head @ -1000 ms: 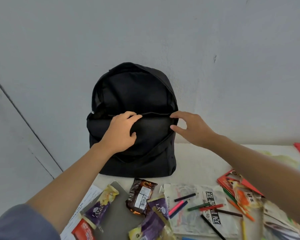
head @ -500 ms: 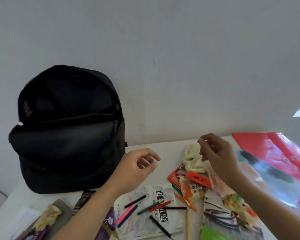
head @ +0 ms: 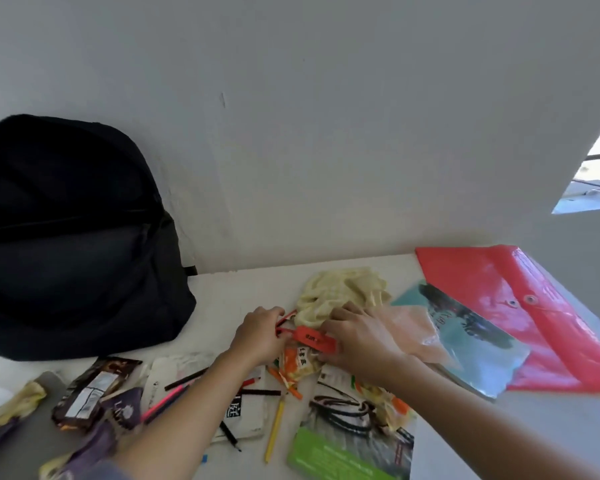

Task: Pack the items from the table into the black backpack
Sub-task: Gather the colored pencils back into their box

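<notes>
red packet (head: 314, 338): likely light, crinkly, slippery (take it by the ends).
left hand (head: 260, 336): fingers pinch its end.
right hand (head: 359, 336): fingers curled over it; grip unclear.

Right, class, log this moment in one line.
step: gathering snacks | left hand: pinches red packet | right hand: rests on snack packets | backpack: upright by wall
</notes>
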